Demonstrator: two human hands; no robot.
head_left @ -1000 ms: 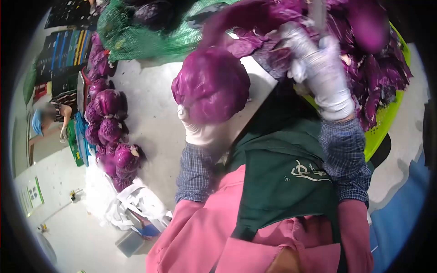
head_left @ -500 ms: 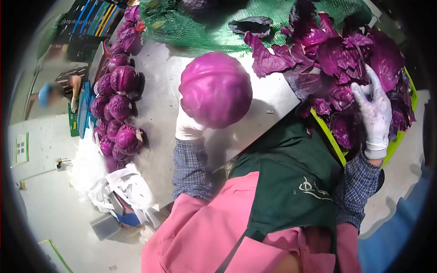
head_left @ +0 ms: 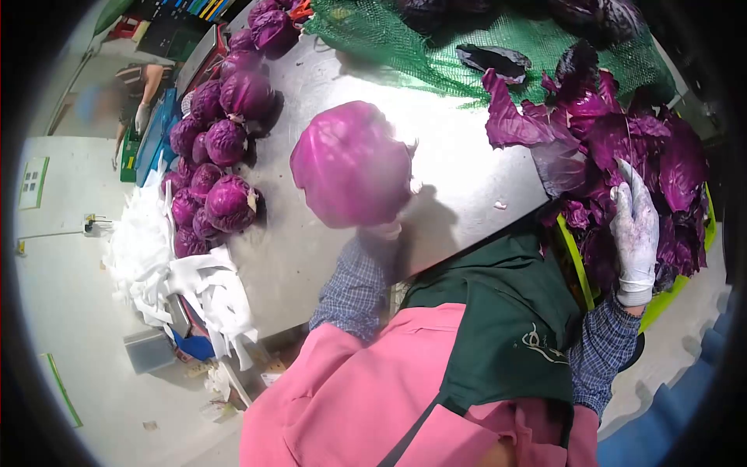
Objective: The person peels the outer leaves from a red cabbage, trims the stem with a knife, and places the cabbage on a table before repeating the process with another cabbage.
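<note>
My left hand (head_left: 387,230), in a white glove, holds up a peeled red cabbage (head_left: 352,165) over the metal table. The cabbage covers most of that hand; only a bit of glove shows beneath it, with small pale patches at its right edge. My right hand (head_left: 635,237), also gloved and with purple stains, is above a yellow-green crate (head_left: 574,261) heaped with loose red cabbage leaves (head_left: 678,175). Its fingers are stretched out toward the leaves, and I make out nothing held in them.
Several red cabbages (head_left: 230,204) line the left side of the metal table (head_left: 292,272). White cloth strips (head_left: 210,284) hang at its near left corner. Green netting (head_left: 389,47) with dark cabbages lies at the far edge. Another person (head_left: 140,86) stands beyond, at the left.
The cabbage in my left hand has turned, showing a different side. My right hand's thumb and index finger, spread apart before, are closer together, and the hand sits lower. The camera view has shifted.
</note>
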